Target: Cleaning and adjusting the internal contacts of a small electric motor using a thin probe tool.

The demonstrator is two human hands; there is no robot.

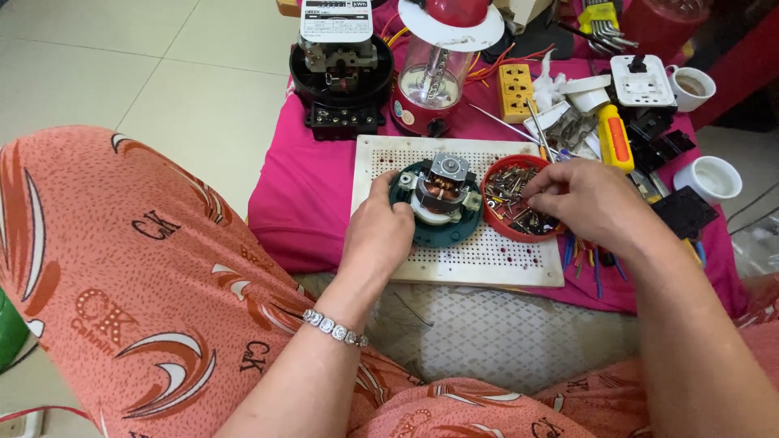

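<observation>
A small electric motor (442, 193) with copper windings sits on a round teal base (449, 234) on a white perforated board (495, 255). My left hand (379, 231) grips the base's left edge and steadies it. My right hand (588, 201) reaches into a red round dish (497, 174) full of screws and small metal parts, fingertips pinched among them. Whether a screw is held is hidden by the fingers.
Behind the board on a pink cloth (300, 195) stand a black electric meter (341, 65), a red lantern (434, 77), a yellow socket block (516, 89), a yellow-handled screwdriver (615, 139), white cups (707, 178) and black parts (686, 212). My patterned knee (122, 276) is at left.
</observation>
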